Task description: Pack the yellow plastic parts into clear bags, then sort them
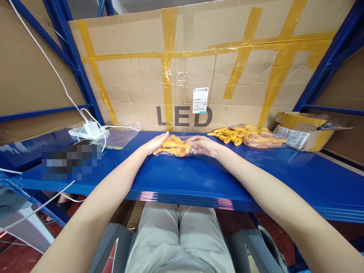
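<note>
A clear plastic bag (174, 147) holding several yellow-orange, trumpet-shaped plastic pieces lies on the blue shelf top in front of me. My left hand (156, 144) presses round the bag's left end, its fingers partly hidden behind it. At the opposite end, my right hand (204, 145) pinches the loose plastic of the bag between thumb and fingers. To the right of that hand is a heap of loose yellow trumpet-shaped pieces (227, 135). Beside the heap, a filled clear bag (263, 139) holds similar pieces.
An open cardboard box (308, 132) stands far right. At left are a white power strip (81, 132) with cables, a flat clear bag (121, 137) and a blurred dark object (71, 159). A large taped cardboard sheet (127, 83) closes off the back between blue posts.
</note>
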### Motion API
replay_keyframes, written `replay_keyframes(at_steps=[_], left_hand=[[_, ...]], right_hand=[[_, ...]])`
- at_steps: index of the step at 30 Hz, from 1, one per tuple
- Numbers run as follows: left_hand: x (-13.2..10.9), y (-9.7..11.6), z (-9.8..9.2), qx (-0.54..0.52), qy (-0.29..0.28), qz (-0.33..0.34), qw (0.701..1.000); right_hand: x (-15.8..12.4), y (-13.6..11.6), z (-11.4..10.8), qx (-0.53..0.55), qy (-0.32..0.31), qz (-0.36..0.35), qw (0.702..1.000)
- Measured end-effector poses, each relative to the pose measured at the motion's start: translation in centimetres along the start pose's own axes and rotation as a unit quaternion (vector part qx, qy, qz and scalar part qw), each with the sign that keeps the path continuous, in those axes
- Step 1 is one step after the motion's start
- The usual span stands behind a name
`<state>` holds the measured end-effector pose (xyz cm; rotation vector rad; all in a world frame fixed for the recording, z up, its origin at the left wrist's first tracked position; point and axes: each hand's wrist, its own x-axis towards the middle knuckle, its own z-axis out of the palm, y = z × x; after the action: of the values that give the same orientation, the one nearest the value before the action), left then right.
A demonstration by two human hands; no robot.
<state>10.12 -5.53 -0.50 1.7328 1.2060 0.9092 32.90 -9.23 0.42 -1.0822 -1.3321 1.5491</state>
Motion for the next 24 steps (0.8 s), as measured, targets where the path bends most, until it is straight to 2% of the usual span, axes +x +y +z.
replay_keyframes(at_steps=[3,8,14,17,21,24], left_hand=[[0.5,-0.5,-0.3,-0.015,0.017,-0.002,1.0],[1.1,-1.2,-0.4,-0.041,-0.002,-0.023,0.999],[1.5,-1.4,0.0,0.028,0.005,-0.002,1.0],[1.7,-1.3,0.1,0.052,0.014,0.007,0.998],[1.5,-0.9,0.0,0.083,0.069,0.003,0.994],[1.3,-0.6,-0.1,0.092,0.112,-0.011,0.989]], right_hand=[[-0.1,0.1,0.5,-0.023,0.005,-0.01,1.0],[-0.3,0.1,0.7,-0.159,0.013,-0.029,0.987],[-0.2,0.1,0.9,-0.261,0.042,-0.029,0.964],[0.0,0.1,0.7,-0.22,0.031,-0.047,0.974],[0.3,-0.4,0.2,-0.071,0.003,-0.068,0.995],[0.1,-0.6,0.2,-0.076,0.031,-0.088,0.993]])
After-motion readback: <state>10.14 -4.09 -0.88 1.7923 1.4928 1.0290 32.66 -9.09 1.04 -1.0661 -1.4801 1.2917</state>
